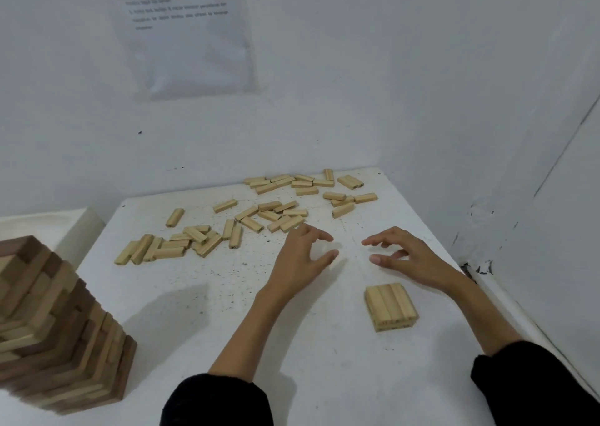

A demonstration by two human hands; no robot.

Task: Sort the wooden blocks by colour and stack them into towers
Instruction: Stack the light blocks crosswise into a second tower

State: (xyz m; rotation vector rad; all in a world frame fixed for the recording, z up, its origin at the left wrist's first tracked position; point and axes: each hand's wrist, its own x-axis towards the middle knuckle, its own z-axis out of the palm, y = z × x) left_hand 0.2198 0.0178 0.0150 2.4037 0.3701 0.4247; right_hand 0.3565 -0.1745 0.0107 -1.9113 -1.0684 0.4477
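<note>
The left hand (305, 257) and right hand (406, 257) hover just beyond the small stack (391, 307), each grip half open and empty, while the loose pale blocks (269, 214) lie scattered farther beyond it on the desk (227, 312), probably light, stiff, best pinched across their long sides.

White surface (194, 312), speckled w/ dark flecks, sat in a corner btwn white back wall (357, 85) & right wall (558, 231). Printed sheet (185, 42) hung on back wall, text too blurred to read. Chipped paint (477, 268) marked right wall's base. Pale ledge (42, 227) stood at left.
</note>
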